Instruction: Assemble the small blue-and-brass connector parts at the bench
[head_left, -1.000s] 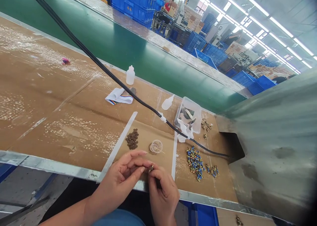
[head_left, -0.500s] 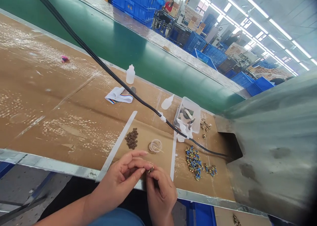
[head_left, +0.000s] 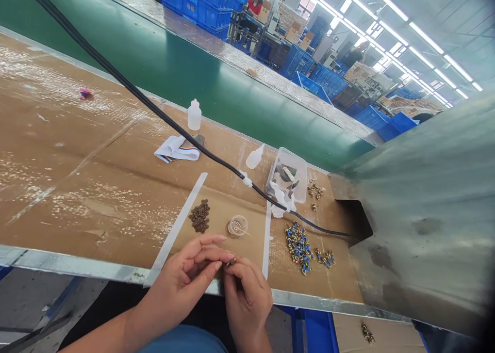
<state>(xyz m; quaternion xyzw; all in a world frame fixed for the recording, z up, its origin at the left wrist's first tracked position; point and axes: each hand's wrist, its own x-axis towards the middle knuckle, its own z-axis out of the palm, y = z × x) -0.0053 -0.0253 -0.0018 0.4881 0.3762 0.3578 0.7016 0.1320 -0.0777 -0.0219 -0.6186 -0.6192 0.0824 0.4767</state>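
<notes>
My left hand [head_left: 189,275] and my right hand [head_left: 247,286] meet at the table's front edge. Between their fingertips is a small bronze-coloured metal piece [head_left: 231,262], too small to make out fully. The thumb and fingers of both hands are pinched together at it. Just beyond, a small clear cup [head_left: 237,225] with a thin stick in it stands on brown paper. To its left lies a pile of small brown round discs [head_left: 200,216]. Right of the tape strip is a heap of small blue and gold metal pieces [head_left: 298,247], with a smaller cluster [head_left: 325,258] beside it.
A black cable [head_left: 216,159] crosses above the table. Farther back are a white bottle [head_left: 194,115], a folded striped cloth [head_left: 176,149], another squeeze bottle [head_left: 255,157] and a clear plastic box [head_left: 288,170]. A metal housing [head_left: 417,224] borders the right. A green conveyor belt [head_left: 216,84] runs behind.
The whole view has shifted slightly, so the table and its things appear farther left. Both hands keep nearly the same pose around the small metal piece.
</notes>
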